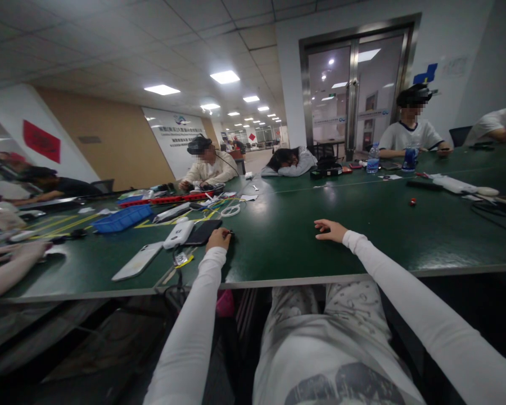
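My left hand (pixel 219 238) is closed near the front of the green table (pixel 278 247), with a small dark object (pixel 231 232) at its fingertips, too small to name. Right beside that hand lies a flat black tablet-like item (pixel 203 232). Further left are a white device (pixel 179 233) and a white phone (pixel 138 261). My right hand (pixel 330 230) is over the table to the right, fingers apart and curved, holding nothing. Whether it touches the tabletop, I cannot tell.
A blue tray (pixel 122 218), a coiled white cable (pixel 230 210) and a small red item (pixel 412 202) lie on the table. Across it, one person (pixel 297 161) rests their head down. Water bottle (pixel 373 158) stands at the back. A neighbour's arm (pixel 12 267) reaches in at left.
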The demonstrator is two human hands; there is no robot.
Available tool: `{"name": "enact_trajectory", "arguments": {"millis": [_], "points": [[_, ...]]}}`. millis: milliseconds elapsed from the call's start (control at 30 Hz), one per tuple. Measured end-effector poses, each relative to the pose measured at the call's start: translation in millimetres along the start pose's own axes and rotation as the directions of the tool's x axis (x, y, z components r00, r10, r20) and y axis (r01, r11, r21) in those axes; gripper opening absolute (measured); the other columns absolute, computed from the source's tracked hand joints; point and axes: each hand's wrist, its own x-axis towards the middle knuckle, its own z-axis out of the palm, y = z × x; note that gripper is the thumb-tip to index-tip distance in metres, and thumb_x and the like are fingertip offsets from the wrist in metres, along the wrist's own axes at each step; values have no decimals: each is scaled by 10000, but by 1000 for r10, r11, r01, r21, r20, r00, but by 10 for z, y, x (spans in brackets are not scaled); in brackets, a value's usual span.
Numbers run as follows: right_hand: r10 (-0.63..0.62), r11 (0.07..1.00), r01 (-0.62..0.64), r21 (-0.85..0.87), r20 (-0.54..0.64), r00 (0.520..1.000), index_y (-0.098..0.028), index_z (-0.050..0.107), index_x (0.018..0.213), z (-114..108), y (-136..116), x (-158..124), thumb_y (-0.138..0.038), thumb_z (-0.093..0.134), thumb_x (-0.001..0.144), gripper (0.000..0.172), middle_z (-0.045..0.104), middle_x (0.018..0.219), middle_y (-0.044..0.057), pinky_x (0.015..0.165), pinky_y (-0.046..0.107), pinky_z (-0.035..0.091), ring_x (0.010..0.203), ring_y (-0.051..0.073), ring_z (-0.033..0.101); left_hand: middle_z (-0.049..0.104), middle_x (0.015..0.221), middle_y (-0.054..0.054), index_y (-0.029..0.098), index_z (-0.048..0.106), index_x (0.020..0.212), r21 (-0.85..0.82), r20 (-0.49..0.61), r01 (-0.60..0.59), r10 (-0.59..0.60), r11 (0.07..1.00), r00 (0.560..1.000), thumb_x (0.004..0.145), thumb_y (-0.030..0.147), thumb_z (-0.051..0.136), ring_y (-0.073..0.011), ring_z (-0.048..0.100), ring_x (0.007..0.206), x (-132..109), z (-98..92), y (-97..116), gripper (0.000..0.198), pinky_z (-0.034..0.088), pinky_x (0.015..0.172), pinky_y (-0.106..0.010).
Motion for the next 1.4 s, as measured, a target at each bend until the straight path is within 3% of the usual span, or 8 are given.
{"name": "enact_trajectory", "arguments": {"millis": [600,1167,1300,1400], "points": [[-23,999,23,-38,12,1000,-203,480,1098,3,41,20,-356,644,592,553,536,1050,71,818,377,413,885,173,519,539,866,-51,174,482,829,-9,-9,48,-48,999,999,693,354,486,-150,516,797,22,32,-47,225,393,711,-265],[-38,996,40,-83,22,999,-217,507,1068,-4,66,28,-378,629,603,507,535,1046,58,823,374,403,893,177,517,577,836,-64,168,527,811,26,36,68,-69,997,997,686,386,484,-166,534,780,5,-9,1,255,396,693,-270],[-36,997,37,-66,11,999,-204,497,1079,3,51,29,-352,646,588,534,538,1044,67,812,366,412,872,173,523,581,822,-59,169,547,823,-36,51,-20,22,999,998,682,365,496,-153,535,765,-62,86,194,247,399,705,-263],[-45,997,46,-63,21,999,-202,463,1113,-4,43,25,-362,661,566,604,537,1049,71,809,369,414,874,174,520,576,813,-48,172,559,813,-119,67,-150,158,982,985,669,344,517,-136,530,746,-170,212,547,228,405,705,-251]]}}
